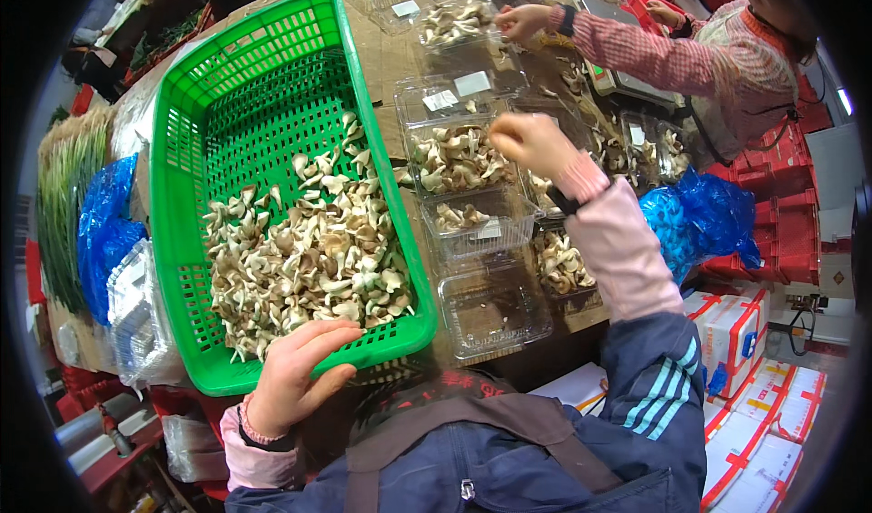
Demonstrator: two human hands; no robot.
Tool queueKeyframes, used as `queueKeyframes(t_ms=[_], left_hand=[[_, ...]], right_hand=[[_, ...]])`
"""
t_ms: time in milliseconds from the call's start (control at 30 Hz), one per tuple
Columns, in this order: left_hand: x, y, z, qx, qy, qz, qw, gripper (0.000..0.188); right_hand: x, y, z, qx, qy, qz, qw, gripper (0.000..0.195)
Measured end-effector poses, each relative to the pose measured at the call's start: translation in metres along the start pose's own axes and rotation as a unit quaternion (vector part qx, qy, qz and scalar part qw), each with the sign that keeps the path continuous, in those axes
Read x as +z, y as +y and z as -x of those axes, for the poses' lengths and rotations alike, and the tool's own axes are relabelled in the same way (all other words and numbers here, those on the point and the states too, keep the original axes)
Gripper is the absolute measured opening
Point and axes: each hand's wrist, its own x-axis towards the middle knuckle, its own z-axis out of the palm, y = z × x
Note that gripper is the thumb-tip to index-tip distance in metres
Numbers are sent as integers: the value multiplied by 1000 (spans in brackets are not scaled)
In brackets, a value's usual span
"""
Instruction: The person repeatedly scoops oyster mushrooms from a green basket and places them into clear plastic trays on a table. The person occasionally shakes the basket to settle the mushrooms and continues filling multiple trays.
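Oyster mushrooms (320, 254) are heaped in the near part of a green plastic crate (293, 364). At the crate's near rim is my left hand (303, 377), its thumb spread from the fingers and nothing visible between them. My right hand (535, 142), slightly blurred, hovers at the right side of a clear plastic clamshell box (412, 149) filled with mushrooms. Its fingers curl downward, hiding whatever may be between them. Closer to me, a second clear box (484, 237) holds a few mushrooms. Nearest is a clear box (494, 312) with only small specks inside.
Across the table, a co-worker's hand (528, 23) touches another mushroom-filled box (456, 21). A weighing scale (630, 84) and a blue plastic bag (708, 213) are at the right. Green stalks (71, 206) and stacked clear boxes (139, 315) lie left of the crate.
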Motion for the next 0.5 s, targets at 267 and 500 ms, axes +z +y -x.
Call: queueKeyframes(t_ms=[267,500], left_hand=[[16,-18,19,16,33,32,999,38],[16,-19,15,31,49,34,998,35]], right_hand=[[46,16,-43,172,-98,210,958,32],[46,37,-13,187,-24,80,979,21]])
